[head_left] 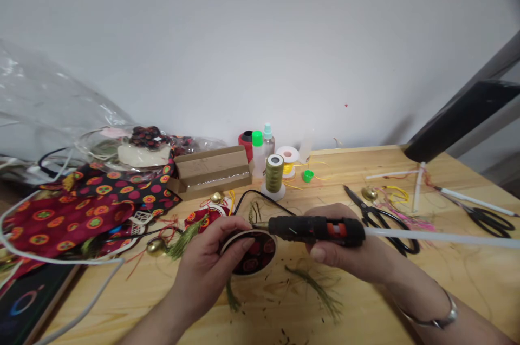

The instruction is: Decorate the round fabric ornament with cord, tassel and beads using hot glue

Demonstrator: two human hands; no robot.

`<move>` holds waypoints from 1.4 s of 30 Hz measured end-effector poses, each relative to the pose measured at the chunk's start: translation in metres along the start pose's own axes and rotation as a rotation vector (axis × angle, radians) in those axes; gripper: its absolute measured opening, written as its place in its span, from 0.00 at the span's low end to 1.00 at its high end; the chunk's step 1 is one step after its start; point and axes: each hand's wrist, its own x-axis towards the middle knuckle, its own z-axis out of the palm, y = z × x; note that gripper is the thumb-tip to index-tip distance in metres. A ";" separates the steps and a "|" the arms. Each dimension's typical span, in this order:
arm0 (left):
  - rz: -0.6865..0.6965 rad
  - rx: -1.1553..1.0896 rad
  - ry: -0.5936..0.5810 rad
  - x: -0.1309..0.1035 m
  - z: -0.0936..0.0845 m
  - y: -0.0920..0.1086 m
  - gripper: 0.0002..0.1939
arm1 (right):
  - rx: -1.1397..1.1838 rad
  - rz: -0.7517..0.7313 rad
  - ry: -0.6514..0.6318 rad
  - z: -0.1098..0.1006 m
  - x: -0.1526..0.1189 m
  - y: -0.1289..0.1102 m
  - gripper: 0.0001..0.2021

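Observation:
My left hand grips a round, white-rimmed piece covered in dark red patterned fabric, thumb on its face and fingers behind. In my right hand is a black glue gun, held sideways with a long white glue stick out of its back end. The gun's nozzle points left and meets the upper edge of the round piece; whether it touches cannot be made out. A green tassel hangs below the round piece. On the table under my hands lies another green tassel.
Patterned red fabric and a cardboard box lie at the left. An olive thread spool, a green-capped bottle and a green cap stand at the back. Black scissors lie right of the gun. A white cable crosses the left.

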 end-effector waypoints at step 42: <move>0.047 0.045 0.018 -0.001 0.001 0.001 0.06 | 0.221 0.020 0.009 0.003 0.002 0.008 0.24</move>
